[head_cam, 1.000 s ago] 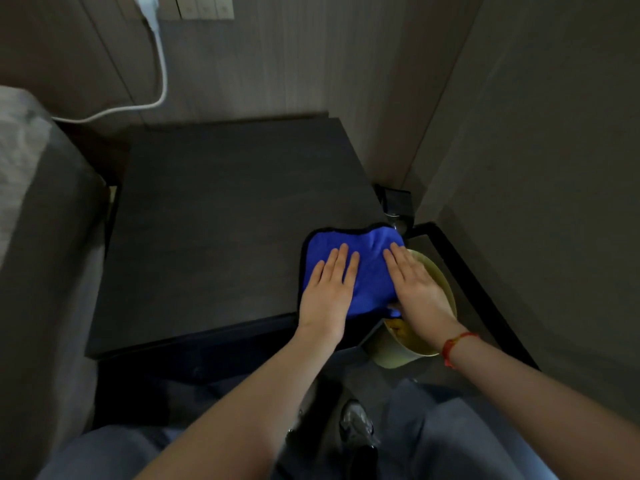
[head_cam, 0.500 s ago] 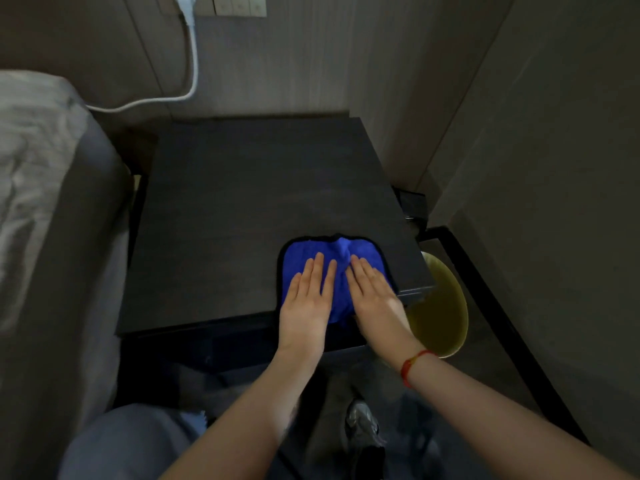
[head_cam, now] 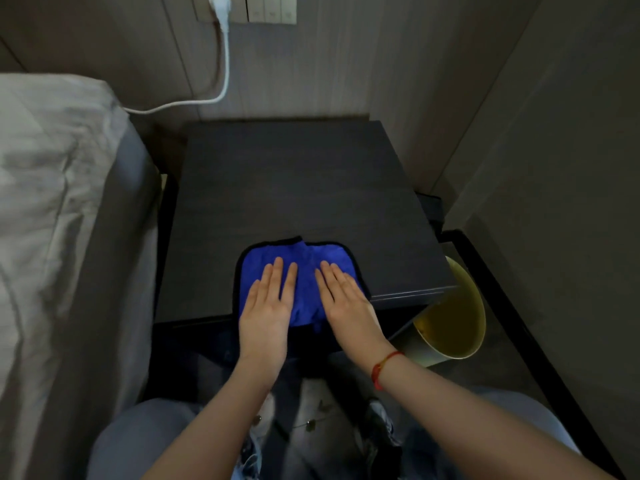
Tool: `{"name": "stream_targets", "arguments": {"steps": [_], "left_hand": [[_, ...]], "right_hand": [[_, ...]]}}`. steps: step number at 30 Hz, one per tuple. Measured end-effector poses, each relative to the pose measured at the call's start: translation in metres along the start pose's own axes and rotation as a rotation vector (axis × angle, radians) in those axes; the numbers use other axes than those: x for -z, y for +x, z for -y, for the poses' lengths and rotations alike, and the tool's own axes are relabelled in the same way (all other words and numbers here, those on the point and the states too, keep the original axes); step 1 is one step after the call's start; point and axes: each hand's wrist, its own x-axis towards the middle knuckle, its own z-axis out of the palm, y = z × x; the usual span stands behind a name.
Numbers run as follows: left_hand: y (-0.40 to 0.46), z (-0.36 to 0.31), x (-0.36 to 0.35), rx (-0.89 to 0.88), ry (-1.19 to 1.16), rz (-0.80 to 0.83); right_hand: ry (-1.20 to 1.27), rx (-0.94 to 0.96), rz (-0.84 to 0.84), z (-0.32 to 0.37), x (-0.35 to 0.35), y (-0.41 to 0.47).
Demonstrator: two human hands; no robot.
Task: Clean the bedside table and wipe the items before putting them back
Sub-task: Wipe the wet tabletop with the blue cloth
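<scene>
Beside the dark furniture we see a bed along the left, its rumpled pale sheet lapping over a grey mattress side. On the panelled wall behind, we pick out a white plug seated in a socket plate, its white cable dropping and curving away toward the bed. Low on the right, we note a yellow-green waste bin standing on the floor, just beside a black frame rail running along the grey side wall.
</scene>
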Motion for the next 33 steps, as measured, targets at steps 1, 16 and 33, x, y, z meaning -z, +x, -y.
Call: {"name": "stream_targets", "arguments": {"steps": [1, 16, 33], "left_hand": [[-0.001, 0.006, -0.002, 0.000, 0.012, 0.000], [-0.015, 0.063, 0.005, 0.113, -0.044, 0.023], [-0.016, 0.112, 0.033, 0.009, -0.449, 0.106]], "right_hand": [[0.007, 0.001, 0.005, 0.004, 0.001, 0.002], [0.075, 0.080, -0.091, 0.046, 0.002, 0.017], [0.297, 0.157, -0.203, -0.010, 0.011, -0.006]]}}
